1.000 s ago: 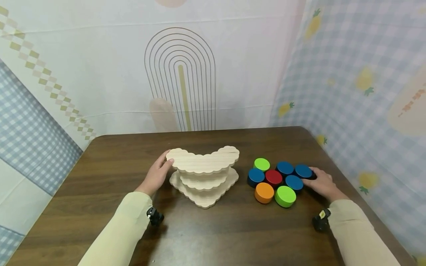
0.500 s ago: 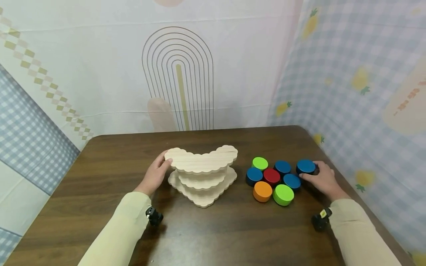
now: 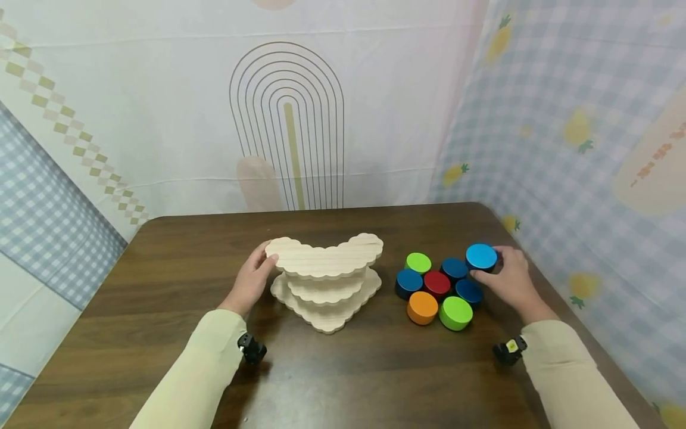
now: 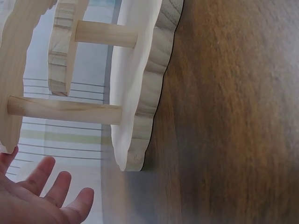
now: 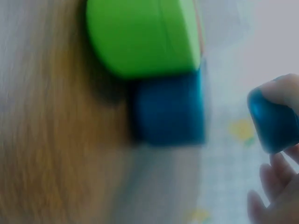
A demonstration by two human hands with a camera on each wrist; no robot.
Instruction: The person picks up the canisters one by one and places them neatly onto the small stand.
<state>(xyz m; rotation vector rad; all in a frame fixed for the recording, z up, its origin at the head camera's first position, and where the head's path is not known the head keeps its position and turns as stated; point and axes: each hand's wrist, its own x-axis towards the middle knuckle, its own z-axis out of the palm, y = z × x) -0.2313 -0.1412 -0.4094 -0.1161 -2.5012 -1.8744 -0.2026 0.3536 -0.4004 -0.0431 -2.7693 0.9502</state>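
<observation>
Blue cylinder [image 3: 481,257] hangs above the table [image 3: 332,387], pinched between the right hand's [image 3: 513,280] thumb and fingers — just beyond a cluster of green, orange, red and blue cylinders [image 3: 436,285]. Left hand [image 3: 249,286] grips the wooden stand's [image 3: 324,259] top tier — at its left end.

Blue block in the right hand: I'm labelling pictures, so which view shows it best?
The head view: the held blue block shows its whole top. The right wrist view cuts it off at the picture's edge and the thumb covers part. The left wrist view does not show it.
</observation>
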